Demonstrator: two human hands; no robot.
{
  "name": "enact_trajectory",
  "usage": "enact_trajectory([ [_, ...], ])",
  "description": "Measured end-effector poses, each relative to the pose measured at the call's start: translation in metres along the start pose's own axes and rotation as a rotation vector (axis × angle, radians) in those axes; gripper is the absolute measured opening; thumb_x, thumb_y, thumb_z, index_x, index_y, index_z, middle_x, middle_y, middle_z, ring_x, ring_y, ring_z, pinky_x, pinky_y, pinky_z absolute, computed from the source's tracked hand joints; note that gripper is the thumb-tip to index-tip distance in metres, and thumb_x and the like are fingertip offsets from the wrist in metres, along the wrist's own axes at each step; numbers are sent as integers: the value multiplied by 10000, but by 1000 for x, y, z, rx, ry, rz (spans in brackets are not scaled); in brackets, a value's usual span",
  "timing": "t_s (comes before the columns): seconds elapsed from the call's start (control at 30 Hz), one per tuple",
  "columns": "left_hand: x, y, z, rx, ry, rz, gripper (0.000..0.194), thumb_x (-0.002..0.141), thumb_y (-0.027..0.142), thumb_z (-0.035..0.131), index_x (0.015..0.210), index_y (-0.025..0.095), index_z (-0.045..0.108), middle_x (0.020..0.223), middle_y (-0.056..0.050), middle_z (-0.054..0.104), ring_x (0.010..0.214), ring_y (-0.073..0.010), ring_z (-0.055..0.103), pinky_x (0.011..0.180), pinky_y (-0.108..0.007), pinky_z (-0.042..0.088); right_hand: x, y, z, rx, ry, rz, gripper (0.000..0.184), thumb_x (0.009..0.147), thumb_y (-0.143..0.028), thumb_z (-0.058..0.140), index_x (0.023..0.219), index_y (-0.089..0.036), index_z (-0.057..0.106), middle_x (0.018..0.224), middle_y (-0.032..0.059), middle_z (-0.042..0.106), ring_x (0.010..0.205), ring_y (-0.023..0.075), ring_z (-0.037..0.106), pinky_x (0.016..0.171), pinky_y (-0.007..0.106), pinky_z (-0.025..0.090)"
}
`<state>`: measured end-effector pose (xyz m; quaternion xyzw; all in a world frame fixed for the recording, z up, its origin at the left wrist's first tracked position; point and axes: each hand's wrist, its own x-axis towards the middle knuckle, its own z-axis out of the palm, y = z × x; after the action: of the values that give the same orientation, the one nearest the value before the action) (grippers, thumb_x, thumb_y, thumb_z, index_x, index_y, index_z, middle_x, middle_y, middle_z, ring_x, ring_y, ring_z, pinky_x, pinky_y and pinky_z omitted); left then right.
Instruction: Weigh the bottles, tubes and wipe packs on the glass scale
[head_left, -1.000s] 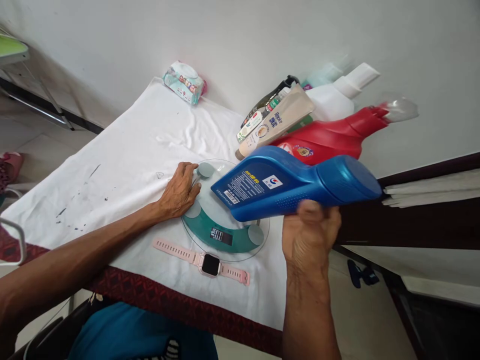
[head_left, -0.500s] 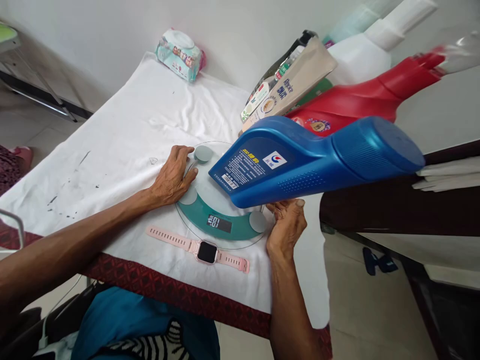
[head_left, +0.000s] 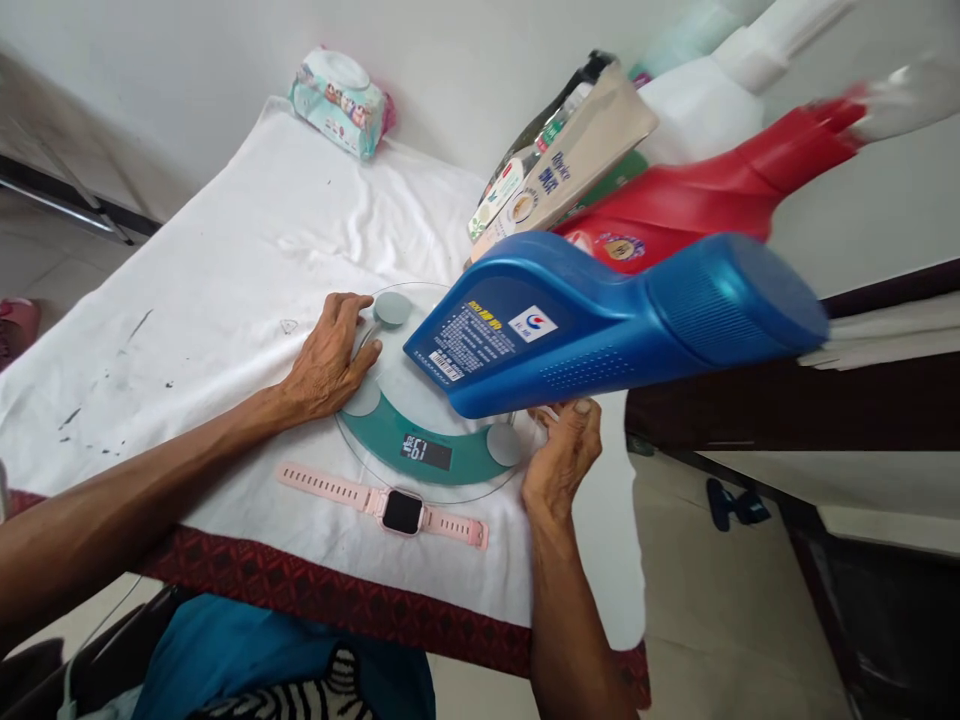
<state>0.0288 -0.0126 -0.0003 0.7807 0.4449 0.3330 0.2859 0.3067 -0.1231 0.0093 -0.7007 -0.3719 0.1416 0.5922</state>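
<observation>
A round glass bathroom scale (head_left: 431, 465) with a teal band, grey pads and a lit digital display lies on the white cloth. On it stands a large blue bottle (head_left: 555, 330), upright, its ribbed cap toward me. My left hand (head_left: 322, 365) rests at the scale's left rim, thumb and fingers apart and touching the glass. At the right rim is my right hand (head_left: 564, 455), thumb apart from the fingers. The bottle partly hides those fingertips. A pink smartwatch (head_left: 403, 511) lies flat in front of the scale, strap stretched out.
A white cloth (head_left: 217, 270) with dark marks covers the table. Behind the blue bottle are a red bottle (head_left: 697, 190), a beige Rejoice bottle (head_left: 570, 150) and a white bottle (head_left: 701, 110). A wipes pack (head_left: 337, 105) sits by the wall. Dark slippers (head_left: 739, 504) lie on the floor.
The whole view has shifted slightly, so things appear a little farther left. The digits on the scale's display differ. Both hands keep their places at the scale's rim.
</observation>
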Motion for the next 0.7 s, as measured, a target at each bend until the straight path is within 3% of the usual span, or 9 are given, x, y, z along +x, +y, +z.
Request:
enact_trajectory([
  [0.1, 0, 0, 0, 16, 15, 5, 452, 1019, 405, 507, 1420, 209, 434, 1410, -143, 497, 1143, -273, 644, 1035, -571, 593, -2, -26, 2, 37, 12, -156, 557, 975, -709, 521, 1218, -234, 681, 1273, 100, 662, 1232, 277, 645, 1063, 519, 541],
  [0.2, 1, 1, 0, 16, 19, -9, 458, 1014, 397, 505, 1421, 198, 434, 1418, -156, 491, 1154, -281, 655, 1042, -583, 592, -7, -66, 12, 135, -157, -277, 574, 899, -642, 687, 1348, -288, 643, 1292, 81, 662, 1258, 289, 647, 1103, 538, 535],
  [0.27, 1, 2, 0, 14, 18, -23, 467, 1014, 401, 499, 1424, 187, 432, 1427, -167, 485, 1165, -287, 660, 1046, -588, 591, -10, -90, 23, 163, -222, -259, 693, 837, -563, 795, 1447, -314, 580, 1342, 75, 657, 1273, 292, 653, 1127, 552, 534],
  [0.33, 1, 2, 0, 12, 21, -26, 467, 1015, 403, 500, 1424, 189, 431, 1423, -169, 491, 1166, -292, 664, 1042, -596, 593, -10, -105, 33, 157, -173, -203, 746, 814, -503, 838, 1478, -306, 561, 1367, 75, 662, 1263, 289, 667, 1130, 567, 546],
  [0.47, 1, 1, 1, 12, 44, -9, 456, 1010, 387, 514, 1422, 207, 433, 1415, -161, 507, 1155, -292, 671, 1042, -611, 591, -4, -108, 44, 181, -114, -188, 680, 802, -453, 864, 1414, -270, 633, 1304, 65, 719, 1199, 279, 710, 1105, 557, 578],
  [0.57, 0, 0, 2, 6, 57, -5, 462, 1013, 393, 509, 1428, 204, 437, 1408, -157, 510, 1156, -293, 673, 1041, -607, 594, 3, -103, 38, 227, -97, -211, 627, 803, -413, 865, 1372, -252, 658, 1276, 65, 742, 1179, 283, 727, 1074, 542, 597],
  [0.7, -1, -1, 2, -15, 63, 1, 460, 1003, 381, 503, 1424, 205, 442, 1402, -154, 509, 1176, -298, 670, 1053, -608, 588, 20, -103, 12, 184, 151, -277, 575, 767, -409, 892, 1269, -212, 693, 1220, 69, 755, 1126, 298, 747, 1071, 566, 590],
])
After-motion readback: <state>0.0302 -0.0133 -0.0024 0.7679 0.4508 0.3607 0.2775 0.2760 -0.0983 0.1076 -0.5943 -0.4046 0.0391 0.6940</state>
